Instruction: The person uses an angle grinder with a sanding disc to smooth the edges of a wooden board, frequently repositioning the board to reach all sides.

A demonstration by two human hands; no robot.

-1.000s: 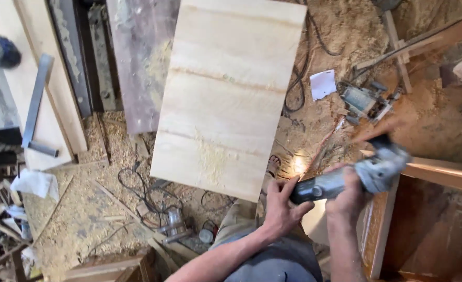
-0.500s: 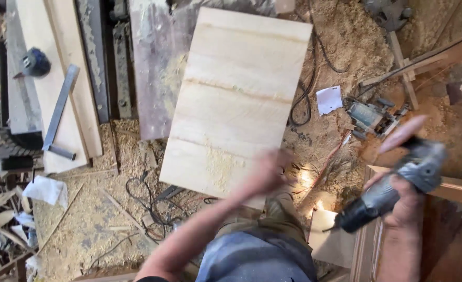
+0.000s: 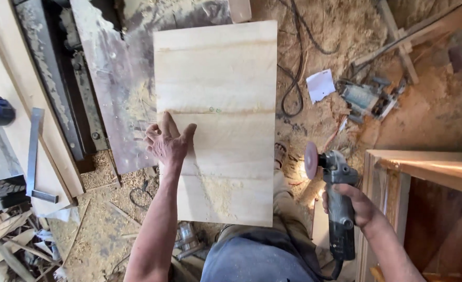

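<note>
Since half a second ago the left hand (image 3: 168, 141) has left the grinder side and landed flat on the pale wooden panel (image 3: 218, 104), fingers spread, its grip released, at the panel's left edge. The right hand (image 3: 357, 204) has dropped lower and holds the grey angle grinder (image 3: 338, 203) alone, its grip clenched around the body, the sanding disc (image 3: 311, 160) pointing up, off the panel to its right.

In the head view the panel lies lengthwise over a sawdust-covered floor (image 3: 111, 224), a patch of dust on its near half. A dark metal machine bed (image 3: 105, 89) sits just left. A second power tool (image 3: 364, 98) and a paper scrap (image 3: 320, 84) lie beyond, cables trailing between.
</note>
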